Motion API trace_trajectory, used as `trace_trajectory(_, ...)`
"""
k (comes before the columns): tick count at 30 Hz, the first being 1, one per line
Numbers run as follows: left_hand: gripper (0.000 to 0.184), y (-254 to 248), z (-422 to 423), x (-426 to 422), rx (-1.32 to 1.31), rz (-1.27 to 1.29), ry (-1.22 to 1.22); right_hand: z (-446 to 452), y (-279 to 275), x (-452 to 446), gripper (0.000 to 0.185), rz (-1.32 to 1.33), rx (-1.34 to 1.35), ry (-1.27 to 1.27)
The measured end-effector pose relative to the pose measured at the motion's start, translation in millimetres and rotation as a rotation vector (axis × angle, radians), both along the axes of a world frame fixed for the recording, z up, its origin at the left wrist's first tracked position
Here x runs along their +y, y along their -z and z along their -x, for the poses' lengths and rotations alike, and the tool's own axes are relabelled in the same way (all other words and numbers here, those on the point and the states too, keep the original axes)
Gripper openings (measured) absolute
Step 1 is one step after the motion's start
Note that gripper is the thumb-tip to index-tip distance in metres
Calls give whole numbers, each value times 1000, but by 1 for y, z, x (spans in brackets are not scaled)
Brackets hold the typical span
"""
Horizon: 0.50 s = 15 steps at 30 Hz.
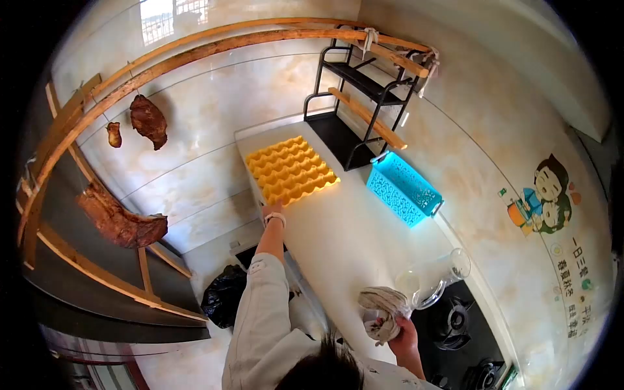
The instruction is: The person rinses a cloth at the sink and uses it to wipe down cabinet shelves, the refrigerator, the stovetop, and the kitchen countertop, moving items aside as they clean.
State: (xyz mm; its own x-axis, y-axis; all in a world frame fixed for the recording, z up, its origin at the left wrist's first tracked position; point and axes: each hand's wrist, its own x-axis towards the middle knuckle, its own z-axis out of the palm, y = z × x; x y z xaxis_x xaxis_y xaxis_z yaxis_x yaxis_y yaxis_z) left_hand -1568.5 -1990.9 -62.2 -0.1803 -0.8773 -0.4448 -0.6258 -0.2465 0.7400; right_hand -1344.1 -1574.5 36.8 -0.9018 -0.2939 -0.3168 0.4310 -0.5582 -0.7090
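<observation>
A yellow egg tray (292, 170) with rows of moulded cups lies on the white countertop (338, 240). My left hand (273, 212) is at its near left edge and appears to grip it, though the fingertips are hard to make out. Lower right, a crumpled striped cloth (382, 312) is bunched up in my right hand (407, 337), whose fingers are closed on it. Just beyond the cloth is a clear glass jug (432, 281) with a handle, between the counter and the stove.
A blue perforated basket (404, 188) sits along the wall beside a black tiered rack (354, 107). The black gas stove (452, 324) is at the right. Cured meat (120, 218) hangs from wooden poles (214, 47) on the left, above a black bag (225, 296).
</observation>
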Motion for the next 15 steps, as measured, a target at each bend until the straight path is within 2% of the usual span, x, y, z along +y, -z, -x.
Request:
trace_trajectory(1, 50, 9, 8, -6, -7, -7, 1, 2, -4, 0, 57, 2, 23, 29)
trace_trajectory(3, 44, 43, 18, -31, -294, 297, 459, 8, 5, 7, 57, -63, 48, 33)
trace_trajectory(4, 41, 42, 13, -35, -437, 442, 695, 9, -1, 5, 57, -121, 86, 32)
trace_trajectory(6, 37, 22, -8, -36, -197, 113, 650, 12, -6, 0, 54, -87, 65, 63)
trace_trajectory(7, 34, -29, -39, -22, 153, -341, 317, 11, 1, 5, 53, -64, 40, 68)
trace_trajectory(8, 34, -15, -45, -28, 126, -352, 304, 14, 9, 8, 53, -42, 23, 44)
trace_trajectory(10, 34, 18, -75, -48, 324, -357, 371, 13, 6, 2, 53, -46, 29, 34)
trace_trajectory(12, 34, 5, -139, -52, 333, -337, 358, 21, 1, -14, 53, -67, 108, 42)
trace_trajectory(14, 36, 5, -222, -56, 413, -377, 338, 25, -4, -21, 52, -152, 60, 88)
trace_trajectory(15, 36, 8, -266, -58, 381, -392, 296, 35, 8, -14, 50, -193, 83, 14)
